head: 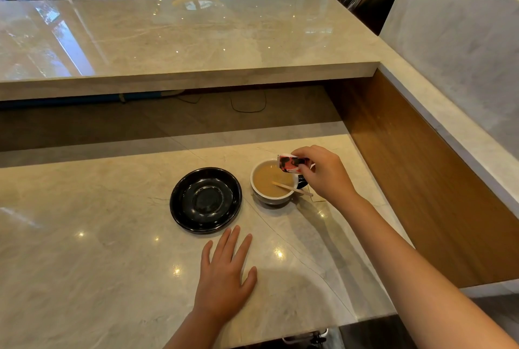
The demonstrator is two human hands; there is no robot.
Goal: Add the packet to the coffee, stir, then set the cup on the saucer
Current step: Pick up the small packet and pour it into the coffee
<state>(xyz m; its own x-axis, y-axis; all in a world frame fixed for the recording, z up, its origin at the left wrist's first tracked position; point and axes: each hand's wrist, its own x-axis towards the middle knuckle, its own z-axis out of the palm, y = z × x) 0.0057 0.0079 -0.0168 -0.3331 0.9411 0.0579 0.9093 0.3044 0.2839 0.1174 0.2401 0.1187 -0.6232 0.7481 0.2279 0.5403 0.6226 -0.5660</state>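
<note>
A cup (pixel 273 199) with a white inside, full of light brown coffee, stands on the marble counter. A wooden stirrer (pixel 292 188) leans in it, its end sticking out over the right rim. My right hand (pixel 323 173) pinches a red, black and white packet (pixel 293 163) and holds it tilted over the cup's far right rim. To the left of the cup, apart from it, lies a black saucer (pixel 179 202) with nothing on it. My left hand (pixel 224 275) rests flat on the counter just in front of the saucer, fingers spread.
A raised marble ledge (pixel 182 67) runs along the back above the counter. A wooden side panel (pixel 421 180) closes off the right side. The counter's front edge (pixel 309 329) is near my arms. Chairs stand in the room beyond.
</note>
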